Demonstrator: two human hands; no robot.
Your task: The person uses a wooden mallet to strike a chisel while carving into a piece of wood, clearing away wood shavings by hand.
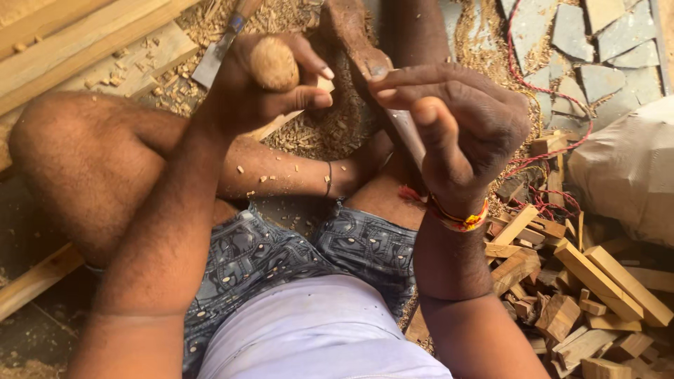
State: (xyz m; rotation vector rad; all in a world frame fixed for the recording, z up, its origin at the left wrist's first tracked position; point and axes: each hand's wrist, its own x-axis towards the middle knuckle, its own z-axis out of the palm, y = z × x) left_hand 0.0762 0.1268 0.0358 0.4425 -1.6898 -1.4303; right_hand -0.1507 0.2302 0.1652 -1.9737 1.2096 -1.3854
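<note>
The rounded wooden piece (274, 63) is pale tan with a fine speckle. The blade (214, 56) above it is dull grey with a blue band near its brown handle. The shorts (281, 253) are grey-blue with a dark blocky print. The wrist thread (460, 219) is red and yellow. The cord (540, 95) is red. The offcuts (597, 281) are light yellow-brown; the sack (632, 168) seems beige, though glare washes it.

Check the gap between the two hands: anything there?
Head view: between the left hand, gripping a rounded wooden piece, and the right hand, holding a metal tool, only wood shavings on the ground show.
</note>
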